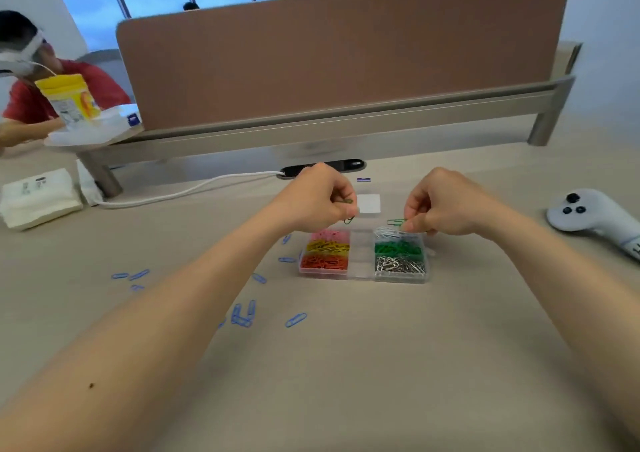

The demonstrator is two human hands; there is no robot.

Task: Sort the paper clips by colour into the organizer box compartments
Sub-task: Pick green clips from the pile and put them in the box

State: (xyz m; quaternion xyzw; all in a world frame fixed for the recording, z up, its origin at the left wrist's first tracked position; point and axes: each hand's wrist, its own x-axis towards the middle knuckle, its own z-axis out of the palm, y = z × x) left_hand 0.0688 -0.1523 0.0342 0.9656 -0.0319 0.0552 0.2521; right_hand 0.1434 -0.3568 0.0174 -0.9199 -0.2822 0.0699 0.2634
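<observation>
A clear organizer box [362, 271] sits mid-table. Its left column holds pink, yellow and red clips; its right column holds white, green and silver clips. My left hand [317, 198] hovers above the box's far left corner and pinches green paper clips [349, 219], one dangling below the fingers. My right hand [438, 204] hovers over the white compartment and pinches one green clip [395, 222] by its end. Several blue clips [242, 314] lie loose on the table left of the box.
A white game controller [595, 217] lies at the right. A white cable [180, 192] runs to a power adapter block [38, 197] at the left. A small white square [369, 204] lies behind the box. A brown desk divider [343, 53] stands behind, and another person sits at far left.
</observation>
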